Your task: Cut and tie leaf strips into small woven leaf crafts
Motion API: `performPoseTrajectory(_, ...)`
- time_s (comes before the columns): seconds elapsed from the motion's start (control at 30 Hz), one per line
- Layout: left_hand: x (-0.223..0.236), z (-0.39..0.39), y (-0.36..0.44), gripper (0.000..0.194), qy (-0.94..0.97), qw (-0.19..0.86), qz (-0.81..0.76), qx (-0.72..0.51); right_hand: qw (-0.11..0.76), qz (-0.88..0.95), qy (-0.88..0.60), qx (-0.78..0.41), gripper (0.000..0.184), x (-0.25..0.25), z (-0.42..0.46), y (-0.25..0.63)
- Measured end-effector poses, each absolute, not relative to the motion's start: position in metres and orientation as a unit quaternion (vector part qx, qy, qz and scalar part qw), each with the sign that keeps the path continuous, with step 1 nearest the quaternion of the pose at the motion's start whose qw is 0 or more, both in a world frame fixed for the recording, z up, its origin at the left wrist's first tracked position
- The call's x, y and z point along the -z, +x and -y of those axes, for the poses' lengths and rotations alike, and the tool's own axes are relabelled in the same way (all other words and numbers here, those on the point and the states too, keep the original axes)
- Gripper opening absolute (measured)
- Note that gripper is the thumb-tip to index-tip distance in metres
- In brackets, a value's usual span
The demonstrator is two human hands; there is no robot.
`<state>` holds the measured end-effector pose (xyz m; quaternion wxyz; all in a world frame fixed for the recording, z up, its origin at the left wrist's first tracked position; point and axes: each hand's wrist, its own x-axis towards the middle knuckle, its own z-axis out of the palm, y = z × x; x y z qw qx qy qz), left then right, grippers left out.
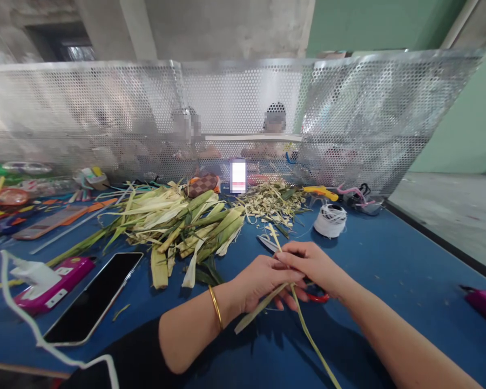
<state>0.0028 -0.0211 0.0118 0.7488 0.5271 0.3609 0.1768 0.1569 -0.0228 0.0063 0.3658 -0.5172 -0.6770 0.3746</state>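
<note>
Over the blue table, my left hand (263, 281), with a gold bangle on its wrist, is closed around strips of pale green plant leaf that look like corn husk. One flat husk strip (256, 314) sticks out below it, and a long narrow strip (316, 346) trails toward the front edge. The fingers of my right hand (308, 260) pinch the strips where both hands meet; a short end pokes up above them. Beneath my hands lies a pair of scissors (268, 244), partly hidden, its red handle showing at the right.
A heap of husks (162, 216) lies left of centre, with a pile of small scraps (273, 201) behind. A spool of white string (330, 221) stands to the right. A phone (97, 297) and purple power strip (65, 278) lie left. A perforated metal screen (238, 92) crosses the back; people sit beyond.
</note>
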Motion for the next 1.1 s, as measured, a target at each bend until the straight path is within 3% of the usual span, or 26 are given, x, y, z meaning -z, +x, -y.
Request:
performPoseTrajectory(0.1,-0.005,0.023,0.006,0.034,0.528,0.752,-0.368,-0.142,0.418,0.620,-0.525,-0.407,0.028,-0.006,0.028,0.149)
performPoseTrajectory(0.23,-0.001,0.009,0.004,0.034,0.451,0.780,-0.411,-0.143,0.492,0.666,-0.525,-0.197,0.018,-0.014,0.040,0.146)
performPoseTrajectory(0.3,-0.003,-0.001,0.001,0.027,0.379,0.806,-0.417,-0.183,0.478,0.726,-0.490,-0.062,0.015,-0.016,0.046,0.145)
performPoseTrajectory(0.47,-0.016,-0.016,-0.010,0.021,0.280,0.841,-0.364,-0.288,0.346,0.829,-0.387,0.209,0.018,-0.010,0.049,0.140)
performPoseTrajectory(0.7,-0.024,-0.013,-0.014,0.020,0.230,0.837,-0.337,-0.365,0.295,0.846,-0.396,0.201,0.028,0.004,0.043,0.134)
performPoseTrajectory(0.87,-0.021,-0.011,-0.009,0.021,0.244,0.817,-0.326,-0.408,0.319,0.832,-0.371,0.260,0.018,0.000,0.047,0.133)
performPoseTrajectory(1.03,-0.013,-0.005,-0.001,0.023,0.268,0.819,-0.326,-0.388,0.244,0.884,-0.294,0.268,0.021,0.002,0.051,0.121)
performPoseTrajectory(1.1,-0.011,-0.002,0.001,0.020,0.280,0.818,-0.325,-0.384,0.277,0.882,-0.288,0.248,0.023,0.002,0.050,0.122)
